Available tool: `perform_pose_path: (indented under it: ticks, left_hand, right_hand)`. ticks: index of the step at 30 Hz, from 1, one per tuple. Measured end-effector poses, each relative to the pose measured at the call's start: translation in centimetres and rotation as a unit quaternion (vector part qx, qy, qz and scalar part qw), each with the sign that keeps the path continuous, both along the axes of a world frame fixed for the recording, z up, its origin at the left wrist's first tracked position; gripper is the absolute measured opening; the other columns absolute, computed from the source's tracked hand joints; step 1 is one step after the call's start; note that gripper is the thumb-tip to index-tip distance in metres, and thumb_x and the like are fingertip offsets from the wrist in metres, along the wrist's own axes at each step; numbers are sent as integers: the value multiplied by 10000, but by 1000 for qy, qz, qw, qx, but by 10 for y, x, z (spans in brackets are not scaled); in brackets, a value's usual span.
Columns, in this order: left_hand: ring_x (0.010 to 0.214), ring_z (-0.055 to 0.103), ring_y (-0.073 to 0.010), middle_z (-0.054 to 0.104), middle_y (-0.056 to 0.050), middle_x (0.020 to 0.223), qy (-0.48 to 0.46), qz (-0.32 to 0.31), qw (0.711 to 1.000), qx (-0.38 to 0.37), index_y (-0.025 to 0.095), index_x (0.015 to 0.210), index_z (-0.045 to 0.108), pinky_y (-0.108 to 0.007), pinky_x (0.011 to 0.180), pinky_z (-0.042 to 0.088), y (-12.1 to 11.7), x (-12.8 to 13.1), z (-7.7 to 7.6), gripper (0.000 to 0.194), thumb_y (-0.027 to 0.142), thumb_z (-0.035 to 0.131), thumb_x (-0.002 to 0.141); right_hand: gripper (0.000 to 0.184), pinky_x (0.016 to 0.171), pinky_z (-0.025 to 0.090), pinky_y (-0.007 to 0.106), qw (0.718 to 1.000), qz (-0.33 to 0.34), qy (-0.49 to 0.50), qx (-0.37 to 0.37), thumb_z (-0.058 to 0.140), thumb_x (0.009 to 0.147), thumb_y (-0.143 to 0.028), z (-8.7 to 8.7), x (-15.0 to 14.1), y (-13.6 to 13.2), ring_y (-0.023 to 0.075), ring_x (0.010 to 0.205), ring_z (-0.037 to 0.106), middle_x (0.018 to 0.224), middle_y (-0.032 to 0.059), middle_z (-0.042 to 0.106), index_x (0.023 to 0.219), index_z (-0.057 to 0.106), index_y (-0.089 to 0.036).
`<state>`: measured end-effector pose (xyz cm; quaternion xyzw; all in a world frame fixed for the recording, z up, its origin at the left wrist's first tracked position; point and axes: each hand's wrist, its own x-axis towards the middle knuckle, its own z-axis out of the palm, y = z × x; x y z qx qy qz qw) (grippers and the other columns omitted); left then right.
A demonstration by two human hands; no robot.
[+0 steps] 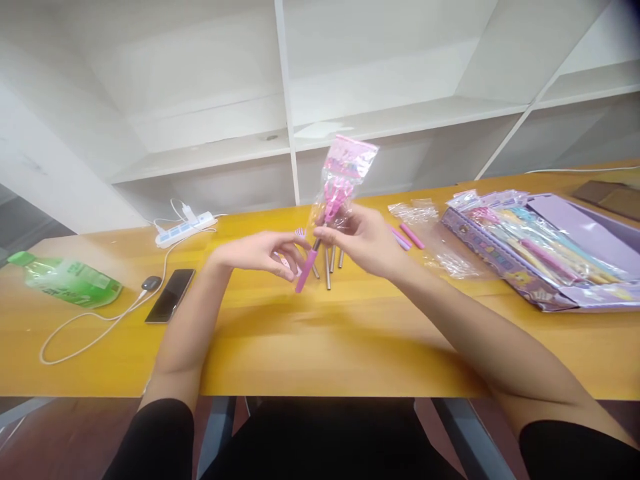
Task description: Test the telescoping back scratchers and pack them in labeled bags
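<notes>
My right hand (367, 240) is closed around the metal shaft of a pink back scratcher (306, 273), pinching it between thumb and fingers. Its pink hand-shaped head points up inside a clear plastic bag (350, 160) with a pink printed top, while the pink handle slants down to the left. Beside that handle is my left hand (265, 253), fingers curved and apart; whether a fingertip touches it I cannot tell. Behind and below the hands, several metal rods (329, 270) lie on the table, partly hidden. Pink and purple handle pieces (411, 235) lie right of my right hand.
On the right stands a purple display box (525, 283) holding several wrapped back scratchers. Crumpled clear bags (455, 260) lie beside it. At left are a green bottle (75, 280), a phone (170, 297), a white cable (95, 347) and a power strip (185, 229). White shelving (210, 160) backs the table.
</notes>
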<state>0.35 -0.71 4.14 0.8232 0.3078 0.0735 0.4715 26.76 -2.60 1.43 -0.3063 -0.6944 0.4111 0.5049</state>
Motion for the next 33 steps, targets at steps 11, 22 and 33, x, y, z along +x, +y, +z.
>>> perform_pose_path:
  ticks: [11, 22, 33]
  left_hand:
    - [986, 815, -212, 718, -103, 1304, -114, -42, 991, 60, 436, 1709, 151, -392, 889, 706, -28, 7, 7, 1102, 191, 865, 907]
    - [1217, 644, -247, 602, -99, 1265, -51, 28, 899, 435, 294, 1122, 788, -426, 1047, 622, -59, 17, 32, 185, 434, 801, 1003]
    - [1375, 582, -267, 520, -80, 1439, -117, -32, 898, 424, 302, 981, 786, -486, 1148, 636, -53, 13, 31, 121, 208, 853, 944]
  right_hand:
    - [468, 804, 598, 359, 990, -62, 123, -18, 935, 808, -631, 15, 39, 33, 169, 812, 641, 869, 24, 671, 881, 706, -230]
    - [458, 832, 648, 366, 973, 1, 208, -105, 996, 729, -548, 16, 36, 39, 177, 875, 658, 931, 43, 688, 881, 719, -217]
    - [451, 916, 663, 445, 977, 20, 178, -114, 935, 813, -584, 14, 31, 34, 220, 918, 683, 927, 67, 690, 892, 673, -224]
